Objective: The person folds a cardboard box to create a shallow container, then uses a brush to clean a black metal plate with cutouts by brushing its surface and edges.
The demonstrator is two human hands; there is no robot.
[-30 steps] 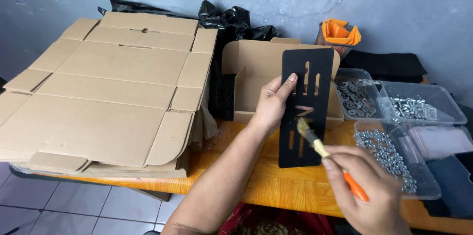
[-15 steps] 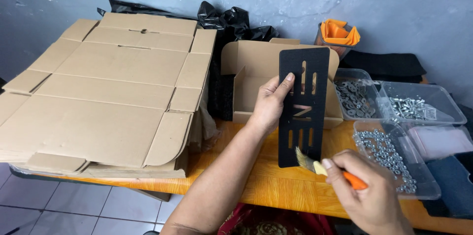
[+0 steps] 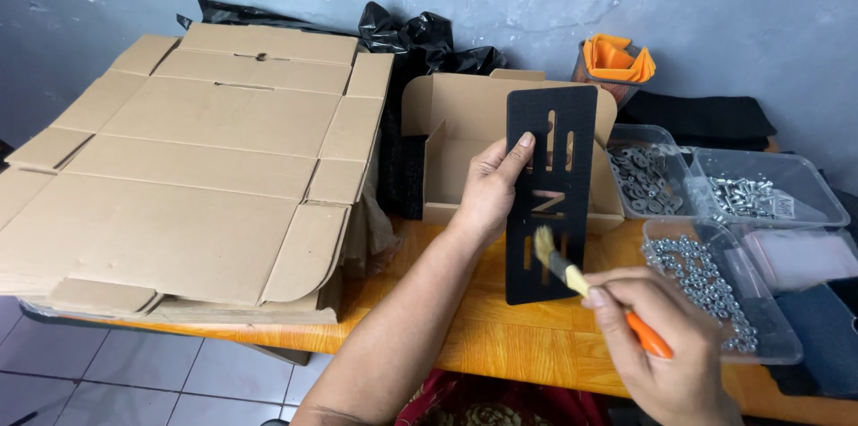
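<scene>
left grip [image 3: 490, 189] clasping black slotted plate [image 3: 549, 194] upright by its edge, right grip [image 3: 661, 345] pinching orange-handled brush [image 3: 590, 287], bristles seemingly touching plate

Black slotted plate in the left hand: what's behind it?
Behind the black slotted plate stands an open cardboard box, its tan inside showing through the slots. The plate hides the box's middle. Left-hand fingers grip its edge; the right hand brushes its front.

Matt black plate [image 3: 550, 194], smooth; brush [image 3: 572, 276] with pale soft bristles and glossy orange plastic handle; plain brown cardboard sheets [image 3: 197, 158]; clear plastic trays [image 3: 760, 189] holding shiny metal hardware; varnished wooden worktop [image 3: 500, 345].
</scene>
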